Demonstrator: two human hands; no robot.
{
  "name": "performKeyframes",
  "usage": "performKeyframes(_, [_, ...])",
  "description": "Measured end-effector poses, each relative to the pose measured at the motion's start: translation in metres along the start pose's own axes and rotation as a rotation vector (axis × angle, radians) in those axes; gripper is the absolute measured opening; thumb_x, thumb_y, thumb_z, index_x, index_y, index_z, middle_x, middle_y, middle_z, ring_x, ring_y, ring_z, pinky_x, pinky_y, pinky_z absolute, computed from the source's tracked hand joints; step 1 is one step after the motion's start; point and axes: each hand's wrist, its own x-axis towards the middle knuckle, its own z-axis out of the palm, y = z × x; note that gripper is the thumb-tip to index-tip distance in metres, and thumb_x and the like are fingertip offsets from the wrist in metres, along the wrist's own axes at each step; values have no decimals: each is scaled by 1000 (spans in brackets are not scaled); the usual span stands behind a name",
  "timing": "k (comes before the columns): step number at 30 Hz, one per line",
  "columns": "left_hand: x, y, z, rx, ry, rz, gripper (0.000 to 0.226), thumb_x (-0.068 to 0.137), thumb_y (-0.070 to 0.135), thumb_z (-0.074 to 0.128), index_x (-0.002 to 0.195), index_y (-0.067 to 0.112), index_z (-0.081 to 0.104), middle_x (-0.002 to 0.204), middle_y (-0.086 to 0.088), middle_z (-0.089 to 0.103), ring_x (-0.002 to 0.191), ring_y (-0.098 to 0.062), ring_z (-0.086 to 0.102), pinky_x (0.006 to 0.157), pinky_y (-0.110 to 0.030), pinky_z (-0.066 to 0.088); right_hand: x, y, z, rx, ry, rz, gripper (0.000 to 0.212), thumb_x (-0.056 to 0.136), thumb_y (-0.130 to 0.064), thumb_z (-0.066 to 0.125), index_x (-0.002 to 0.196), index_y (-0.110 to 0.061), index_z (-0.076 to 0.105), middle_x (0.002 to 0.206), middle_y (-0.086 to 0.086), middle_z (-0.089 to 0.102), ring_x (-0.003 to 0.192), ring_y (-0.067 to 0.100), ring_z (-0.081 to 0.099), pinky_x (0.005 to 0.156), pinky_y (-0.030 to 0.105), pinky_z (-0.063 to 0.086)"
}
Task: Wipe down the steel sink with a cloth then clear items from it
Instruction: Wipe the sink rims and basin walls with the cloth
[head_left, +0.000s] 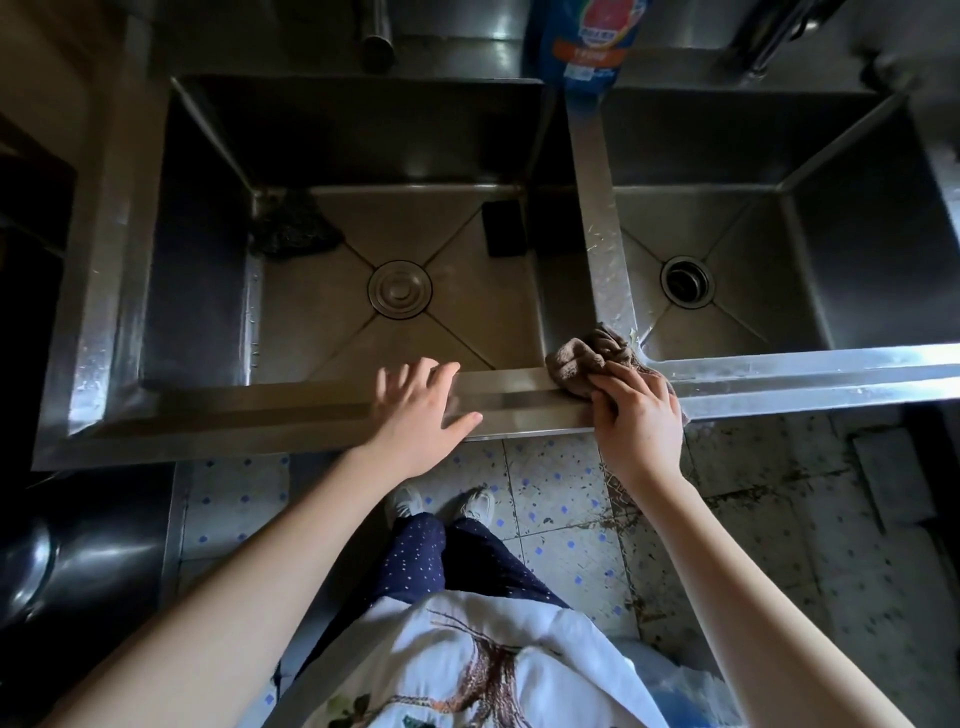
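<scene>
The steel sink (524, 400) has two basins side by side. My right hand (641, 415) grips a brown cloth (584, 358) and presses it on the front rim where the divider between the basins meets it. My left hand (421, 405) rests flat on the front rim of the left basin, fingers spread, holding nothing. In the left basin lie a dark scouring pad (293, 226) in the far left corner and a black sponge block (503, 228) against the right wall. A round drain cover (400, 289) sits in its middle.
The right basin holds only an open drain (687, 282). A blue detergent bottle (587, 41) stands on the back ledge between the basins, with a faucet (376, 36) to its left. Wet streaks mark the divider (602, 244). Below the rim is a speckled tile floor (566, 525).
</scene>
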Motion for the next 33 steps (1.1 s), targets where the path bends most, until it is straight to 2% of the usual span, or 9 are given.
performKeyframes(4, [2, 0, -3, 19, -9, 70, 63, 86, 62, 38, 137, 25, 32, 134, -1, 40, 122, -26, 38, 111, -53, 16, -2, -12, 2, 102, -43, 36, 24, 83, -14, 65, 103, -22, 74, 118, -4, 67, 109, 28, 54, 97, 41, 36])
performKeyframes(9, [3, -2, -6, 34, -42, 92, 61, 89, 60, 36, 139, 26, 28, 137, -2, 36, 125, -26, 35, 112, -53, 8, -4, -18, -2, 94, -113, -61, 23, 83, -16, 66, 104, -22, 73, 119, -3, 67, 110, 27, 57, 98, 44, 43])
performKeyframes(14, [3, 8, -6, 14, -28, 40, 61, 92, 55, 36, 143, 26, 20, 144, -7, 32, 131, -30, 32, 113, -53, 9, 1, -2, -10, 80, -157, -121, 24, 83, -17, 67, 104, -25, 73, 120, -5, 66, 111, 25, 57, 95, 45, 48])
performKeyframes(19, [5, 34, 2, -9, 69, -26, 58, 91, 53, 40, 140, 25, 31, 138, -3, 37, 125, -27, 37, 111, -52, 12, 19, 24, -19, 110, -220, -196, 25, 82, -16, 69, 104, -27, 73, 118, -7, 67, 112, 24, 58, 90, 48, 51])
performKeyframes(23, [16, 63, 12, -66, 164, -106, 54, 89, 52, 44, 135, 23, 40, 132, -3, 46, 118, -27, 46, 108, -52, 19, 38, 50, -24, 115, -233, -371, 24, 80, -13, 70, 101, -24, 74, 116, -5, 69, 110, 26, 60, 87, 48, 53])
performKeyframes(27, [21, 97, 21, -31, 308, -271, 49, 88, 49, 46, 127, 20, 50, 119, -6, 57, 106, -30, 55, 98, -53, 34, 62, 75, -26, 127, -250, -560, 27, 75, -8, 73, 97, -23, 76, 116, -4, 69, 109, 26, 62, 91, 46, 52])
performKeyframes(30, [22, 113, 29, -17, 334, -381, 48, 87, 46, 52, 125, 17, 52, 117, -8, 57, 104, -33, 55, 97, -54, 35, 84, 85, -22, 127, -240, -709, 32, 67, -5, 78, 93, -22, 77, 116, -3, 69, 108, 26, 63, 95, 41, 47])
performKeyframes(33, [22, 123, 36, -3, 391, -408, 44, 82, 37, 63, 117, 13, 58, 116, -11, 58, 102, -34, 57, 100, -60, 30, 103, 93, -16, 119, -258, -836, 30, 64, -11, 82, 91, -23, 76, 117, -2, 69, 107, 26, 63, 94, 41, 50])
